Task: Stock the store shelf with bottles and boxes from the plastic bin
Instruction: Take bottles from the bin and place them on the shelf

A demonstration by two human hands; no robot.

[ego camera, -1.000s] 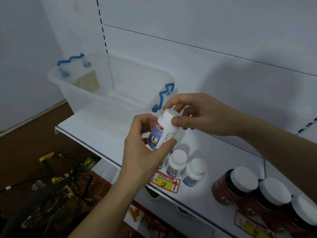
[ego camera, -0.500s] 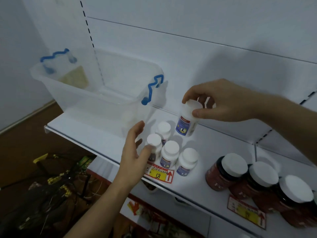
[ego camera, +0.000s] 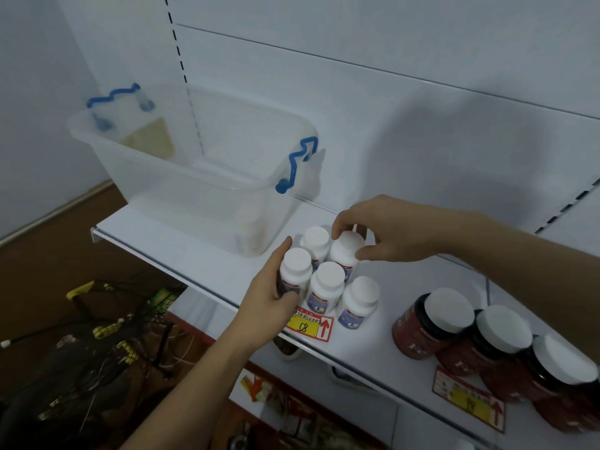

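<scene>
Several small white bottles with white caps stand in a cluster on the white shelf (ego camera: pixel 194 254). My right hand (ego camera: pixel 386 232) pinches the cap of the back-right bottle (ego camera: pixel 345 251), which stands among the others. My left hand (ego camera: pixel 269 293) wraps around the front-left bottle (ego camera: pixel 293 271), thumb at its front and fingers behind it. A third bottle (ego camera: pixel 326 285) stands between them in the front row. The clear plastic bin (ego camera: pixel 181 177) with blue handles sits on the shelf to the left of the bottles.
Three dark red jars with white lids (ego camera: pixel 431 323) stand at the shelf's right. Yellow and red price tags (ego camera: pixel 310 326) hang on the front rail. A lower shelf with packaged goods and a dark wire rack (ego camera: pixel 97 352) lie below left.
My right hand carried the bottle from my left hand down and set it into the cluster. My left hand let go of it, then closed around the front-left bottle.
</scene>
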